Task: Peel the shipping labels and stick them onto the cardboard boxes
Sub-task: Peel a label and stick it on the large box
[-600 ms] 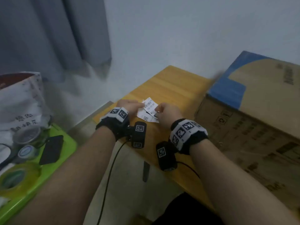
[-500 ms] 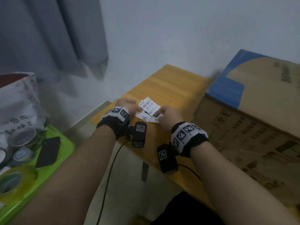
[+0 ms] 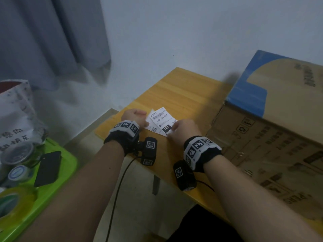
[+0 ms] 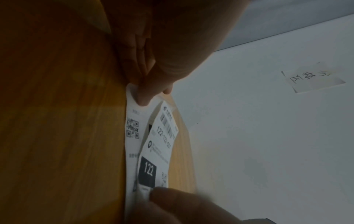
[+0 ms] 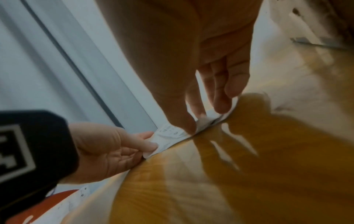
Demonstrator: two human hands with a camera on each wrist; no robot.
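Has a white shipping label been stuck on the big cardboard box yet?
No, the white shipping label printed 122 is over the yellow wooden table, pinched by the left hand and right hand, beside the large brown cardboard box.

Cardboard box [image 3: 272, 137] cut off right.

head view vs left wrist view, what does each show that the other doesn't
Only the head view shows the cardboard box, the green tray with tape rolls and the curtain. Only the left wrist view shows a handwritten note on the wall. Both show the left hand and right hand pinching the labels over the table.
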